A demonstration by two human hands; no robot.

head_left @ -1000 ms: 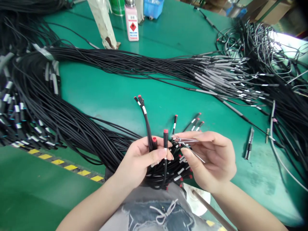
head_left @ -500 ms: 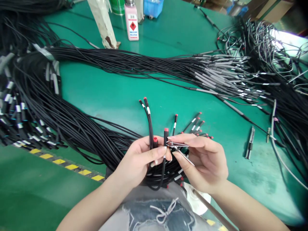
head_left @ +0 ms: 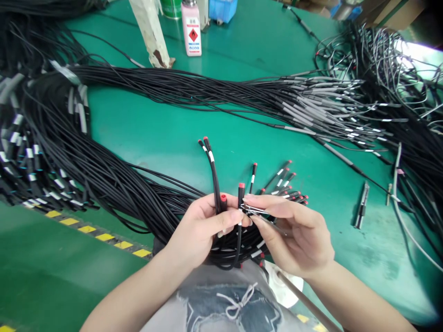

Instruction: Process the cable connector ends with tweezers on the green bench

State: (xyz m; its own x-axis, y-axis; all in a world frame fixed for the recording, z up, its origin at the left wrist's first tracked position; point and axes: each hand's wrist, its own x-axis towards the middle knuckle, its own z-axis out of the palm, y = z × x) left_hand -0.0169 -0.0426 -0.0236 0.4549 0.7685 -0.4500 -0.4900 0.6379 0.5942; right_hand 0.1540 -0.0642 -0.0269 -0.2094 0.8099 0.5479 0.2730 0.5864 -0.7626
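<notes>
My left hand (head_left: 199, 230) is closed around several black cables with red ends (head_left: 221, 199); two of them stick up to about (head_left: 206, 143). Thumb and forefinger pinch one red-capped cable (head_left: 240, 196) upright. My right hand (head_left: 297, 235) pinches metal tweezers (head_left: 256, 210), whose tips touch that cable just below its red cap. More red-tipped cable ends (head_left: 287, 184) fan out on the green table behind my right hand.
Big bundles of black cable cover the left side (head_left: 51, 152) and run across the middle (head_left: 207, 92) to a grey-sleeved tangle at the right (head_left: 380, 115). A pink bottle with a flame label (head_left: 192, 30) and a white post (head_left: 150, 32) stand at the back. A small metal tool (head_left: 362, 212) lies right.
My right hand has brought the tweezers leftward until their tips meet the cable pinched in my left hand. The left hand has kept its grip, and the upright cable ends have shifted slightly.
</notes>
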